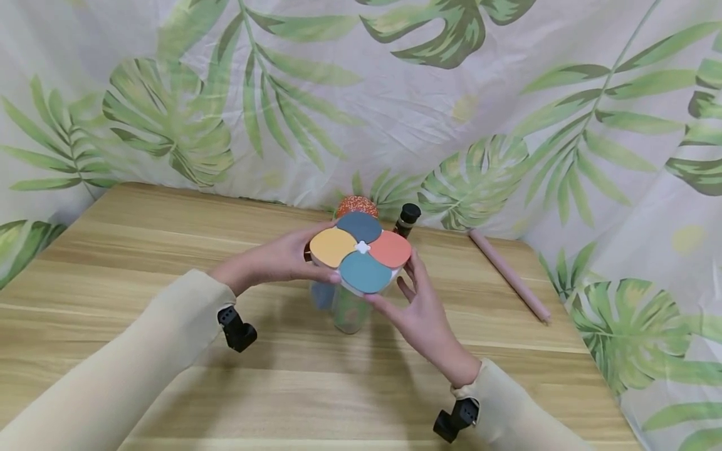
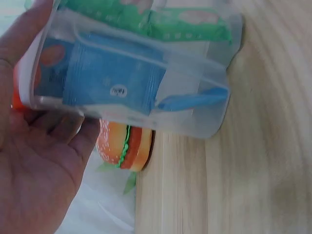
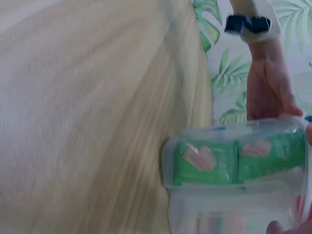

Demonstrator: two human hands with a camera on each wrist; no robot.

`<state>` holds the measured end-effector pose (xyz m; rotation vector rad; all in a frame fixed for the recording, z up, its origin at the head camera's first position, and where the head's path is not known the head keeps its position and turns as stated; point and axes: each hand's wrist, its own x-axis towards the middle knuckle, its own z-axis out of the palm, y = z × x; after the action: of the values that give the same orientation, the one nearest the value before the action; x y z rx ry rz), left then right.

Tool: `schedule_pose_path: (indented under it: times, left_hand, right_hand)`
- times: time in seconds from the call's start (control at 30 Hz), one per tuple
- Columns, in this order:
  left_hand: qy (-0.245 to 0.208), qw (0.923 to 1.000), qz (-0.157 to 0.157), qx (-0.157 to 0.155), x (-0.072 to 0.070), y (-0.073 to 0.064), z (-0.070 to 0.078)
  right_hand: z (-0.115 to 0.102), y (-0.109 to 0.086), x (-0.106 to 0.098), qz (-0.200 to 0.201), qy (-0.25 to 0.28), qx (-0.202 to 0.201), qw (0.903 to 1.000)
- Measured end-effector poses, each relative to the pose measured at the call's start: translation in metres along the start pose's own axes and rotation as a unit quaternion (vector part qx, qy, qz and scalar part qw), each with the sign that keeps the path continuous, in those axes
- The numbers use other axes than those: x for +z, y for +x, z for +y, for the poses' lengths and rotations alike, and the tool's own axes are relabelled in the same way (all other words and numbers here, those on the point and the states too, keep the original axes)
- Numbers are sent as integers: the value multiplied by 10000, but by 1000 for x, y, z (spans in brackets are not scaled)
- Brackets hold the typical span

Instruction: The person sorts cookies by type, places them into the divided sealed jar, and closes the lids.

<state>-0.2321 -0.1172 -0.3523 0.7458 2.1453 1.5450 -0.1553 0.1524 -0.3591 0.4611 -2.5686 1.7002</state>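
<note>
Between my hands is a clear plastic storage box, topped by four petal-shaped lids [image 1: 366, 274] in yellow, dark blue, coral and teal. My left hand [image 1: 284, 257] grips its upper left side, thumb at the front. On the other side my right hand [image 1: 423, 313] holds the upper edge with thumb and fingers. Through the box wall [image 2: 195, 124], the left wrist view shows blue packets [image 2: 114, 73]. Green packets [image 3: 204, 163] fill another compartment in the right wrist view. Whether the box's base touches the table I cannot tell.
Behind the box sits a toy hamburger [image 2: 124, 146], its speckled bun partly hidden in the head view. A black-capped bottle [image 1: 407, 219] stands behind to the right. A pink rod [image 1: 507, 274] lies along the wooden table's [image 1: 141, 250] right side. Leaf-patterned cloth [image 1: 395, 113] hangs behind.
</note>
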Motion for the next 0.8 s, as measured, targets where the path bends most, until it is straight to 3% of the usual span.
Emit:
schedule_pose_path:
  times: [0.2,0.43,0.63,0.8]
  left_hand:
    - [345,9980,496,190,13,-6,1]
    - [788,9916,971,317,34,-15,8]
    - [1117,9808,1561,345,52,-20,17]
    - [1025,9790,1705,447,58,-21,18]
  right_hand:
    - [11,13,-18,-664,399,-194,9968]
    - [25,36,-46,-1607,503,-474,9846]
    - [24,57,-68,-2482,287,-115,9682]
    - [24,63,-76,-2719,298,104,9618]
